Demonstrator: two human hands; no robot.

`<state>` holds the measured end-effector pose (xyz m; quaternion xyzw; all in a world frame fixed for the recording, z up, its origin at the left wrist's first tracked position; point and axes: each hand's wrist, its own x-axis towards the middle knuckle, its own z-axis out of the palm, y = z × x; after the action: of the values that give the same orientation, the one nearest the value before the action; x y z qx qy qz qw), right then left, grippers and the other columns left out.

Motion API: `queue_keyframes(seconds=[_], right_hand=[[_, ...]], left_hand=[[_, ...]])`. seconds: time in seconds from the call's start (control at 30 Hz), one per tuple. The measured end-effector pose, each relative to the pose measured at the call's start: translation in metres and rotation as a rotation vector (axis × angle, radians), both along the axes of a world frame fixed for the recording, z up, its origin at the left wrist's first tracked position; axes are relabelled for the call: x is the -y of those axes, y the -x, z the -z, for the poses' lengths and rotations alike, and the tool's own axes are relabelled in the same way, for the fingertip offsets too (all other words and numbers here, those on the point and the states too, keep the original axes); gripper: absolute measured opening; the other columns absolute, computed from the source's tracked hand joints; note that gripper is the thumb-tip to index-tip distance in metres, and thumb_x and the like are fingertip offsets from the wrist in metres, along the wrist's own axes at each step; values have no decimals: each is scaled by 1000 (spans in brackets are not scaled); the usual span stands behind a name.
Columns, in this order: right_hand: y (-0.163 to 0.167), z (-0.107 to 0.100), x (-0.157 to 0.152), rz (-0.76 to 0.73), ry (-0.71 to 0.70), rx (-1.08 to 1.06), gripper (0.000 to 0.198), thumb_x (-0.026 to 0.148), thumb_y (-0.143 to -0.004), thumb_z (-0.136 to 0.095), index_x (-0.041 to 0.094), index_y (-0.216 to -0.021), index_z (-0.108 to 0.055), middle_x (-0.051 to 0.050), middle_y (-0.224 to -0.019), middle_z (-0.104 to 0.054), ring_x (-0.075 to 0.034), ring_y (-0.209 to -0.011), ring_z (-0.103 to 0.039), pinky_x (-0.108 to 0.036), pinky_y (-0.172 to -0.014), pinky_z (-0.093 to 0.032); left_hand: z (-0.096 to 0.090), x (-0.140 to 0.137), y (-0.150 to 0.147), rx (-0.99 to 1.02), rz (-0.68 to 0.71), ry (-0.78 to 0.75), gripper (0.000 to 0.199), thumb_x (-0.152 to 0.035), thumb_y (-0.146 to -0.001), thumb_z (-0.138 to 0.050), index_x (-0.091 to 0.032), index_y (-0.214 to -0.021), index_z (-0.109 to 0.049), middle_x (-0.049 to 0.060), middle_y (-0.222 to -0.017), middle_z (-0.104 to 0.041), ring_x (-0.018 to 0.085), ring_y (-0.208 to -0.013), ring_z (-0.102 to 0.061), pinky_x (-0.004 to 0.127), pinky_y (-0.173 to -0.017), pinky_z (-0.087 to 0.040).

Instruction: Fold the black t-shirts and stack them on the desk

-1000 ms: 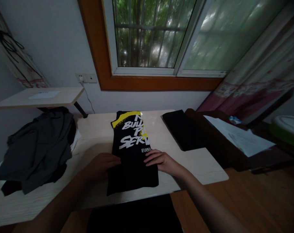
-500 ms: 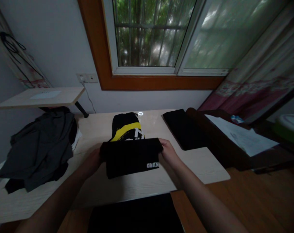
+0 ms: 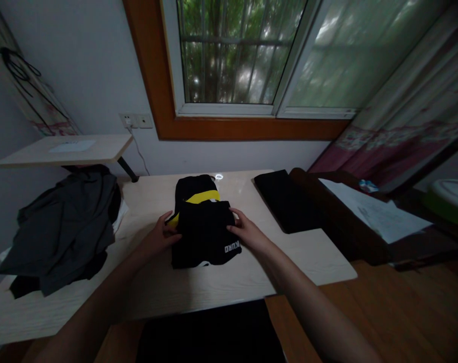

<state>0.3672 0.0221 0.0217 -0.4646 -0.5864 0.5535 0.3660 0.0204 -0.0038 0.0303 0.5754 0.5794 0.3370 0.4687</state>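
A black garment (image 3: 204, 232) with a yellow band and white lettering lies on the table, its near part folded up over the far part. My left hand (image 3: 162, 237) rests at the fold's left side, thumb and fingers apart, the thumb on the cloth. At the right side is my right hand (image 3: 249, 232), its fingers spread and the tips touching the cloth's edge. White letters show near the lower right corner of the folded part. The underside of the fold is hidden.
Grey and black clothes (image 3: 62, 227) are heaped on the left, beside a raised shelf (image 3: 104, 148). A flat black item (image 3: 287, 199) lies right of the garment. Papers (image 3: 368, 206) lie on dark furniture further right. The table's (image 3: 315, 262) near edge is in front of me.
The folded black part has gone away from me and down onto the yellow band, covering most of the lettering there. Both hands have moved inward, and their fingers have loosened from the cloth.
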Motion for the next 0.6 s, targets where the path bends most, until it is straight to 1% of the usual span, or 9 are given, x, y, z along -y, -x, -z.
queue_keyframes(seconds=[0.07,0.13,0.23,0.3,0.37,0.43,0.53,0.6], right_hand=[[0,-6,6,-77,19,-2,67,31,-83,-72,28,-146,-48,-4,-106,-69,-20,-91,-64,-35,-80,-52],[-2,-10,12,-162,38,25,60,33,-84,-72,25,-140,-54,-5,-110,-68,-19,-92,-63,-33,-80,-51],[-7,-15,21,-286,70,72,44,39,-87,-71,22,-127,-66,-4,-101,-67,-16,-85,-60,-29,-73,-49],[-12,-17,26,-363,110,73,36,43,-89,-69,21,-118,-70,-2,-92,-65,-14,-80,-58,-26,-68,-48],[-15,-19,31,-444,180,65,35,46,-91,-67,21,-115,-70,-1,-86,-62,-13,-75,-58,-24,-64,-48],[-18,-21,36,-535,277,56,37,48,-90,-69,21,-115,-70,0,-84,-61,-12,-73,-59,-22,-60,-49],[-20,-24,40,-665,409,35,42,46,-86,-75,22,-120,-69,1,-87,-60,-10,-69,-60,-19,-55,-51],[-21,-26,40,-677,458,18,49,44,-85,-77,25,-128,-65,0,-92,-62,-9,-67,-61,-19,-54,-51]], left_hand=[[-1,3,-2,-28,60,-12,104,-35,-74,-79,-20,-158,-21,1,-89,-68,23,-84,-69,39,-78,-54],[0,6,-3,-16,101,-2,103,-32,-75,-76,-21,-159,-18,0,-88,-66,22,-84,-68,35,-75,-52],[1,10,-1,7,141,26,99,-28,-76,-72,-22,-159,-18,-2,-84,-62,19,-80,-65,32,-72,-50],[0,14,2,33,180,47,97,-27,-78,-70,-21,-159,-18,-3,-83,-60,18,-77,-63,31,-70,-48],[-4,20,5,49,241,82,96,-27,-79,-69,-21,-159,-16,-2,-83,-60,18,-77,-62,31,-69,-47],[-12,27,8,39,328,138,96,-28,-80,-71,-23,-159,-16,-2,-85,-61,18,-78,-61,30,-68,-46],[-26,38,11,32,461,239,96,-30,-81,-73,-27,-159,-18,-1,-89,-64,19,-80,-64,32,-70,-48],[-31,39,13,49,493,281,92,-36,-84,-72,-28,-160,-19,1,-93,-68,21,-82,-67,34,-73,-51]])
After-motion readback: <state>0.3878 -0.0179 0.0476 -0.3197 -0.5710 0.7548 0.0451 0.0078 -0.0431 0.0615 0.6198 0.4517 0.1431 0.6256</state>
